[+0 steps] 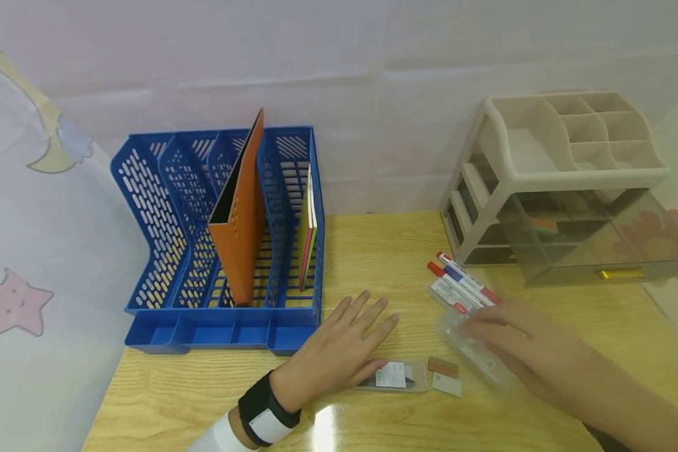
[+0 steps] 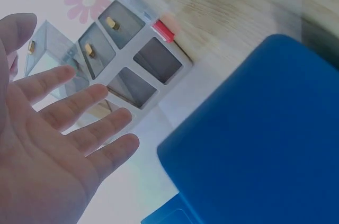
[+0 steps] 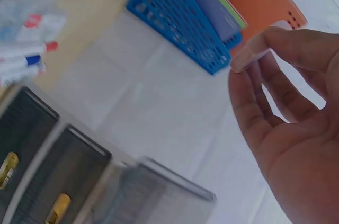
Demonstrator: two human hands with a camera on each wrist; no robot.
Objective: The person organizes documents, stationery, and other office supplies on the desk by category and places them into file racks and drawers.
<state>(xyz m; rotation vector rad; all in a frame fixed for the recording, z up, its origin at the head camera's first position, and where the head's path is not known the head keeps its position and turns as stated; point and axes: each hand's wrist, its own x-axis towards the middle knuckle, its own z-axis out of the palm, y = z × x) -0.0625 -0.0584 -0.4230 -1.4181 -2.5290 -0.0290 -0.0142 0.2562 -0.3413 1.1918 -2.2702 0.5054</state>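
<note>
My left hand (image 1: 344, 342), fingers spread and straight, is over the table just left of a clear pencil case (image 1: 412, 376) with a white label. The palm (image 2: 47, 144) holds nothing in the left wrist view. My right hand (image 1: 520, 339), blurred by motion, is above a transparent plastic case (image 1: 480, 355). In the right wrist view, thumb and forefinger pinch a small pale piece (image 3: 250, 59), its kind unclear. A small brown block (image 1: 443, 366) and a white block (image 1: 447, 385) lie between the hands. Red and blue markers (image 1: 468, 280) lie beyond the right hand, beside a clear packet (image 1: 449, 294).
A blue file rack (image 1: 203, 311) stands at the left, holding an orange folder (image 1: 251, 232) and thin notebooks (image 1: 307, 235). At the right is a white desk organizer (image 1: 508, 179), with one transparent drawer (image 1: 576, 273) pulled out. A curtain (image 1: 407, 113) hangs behind the table.
</note>
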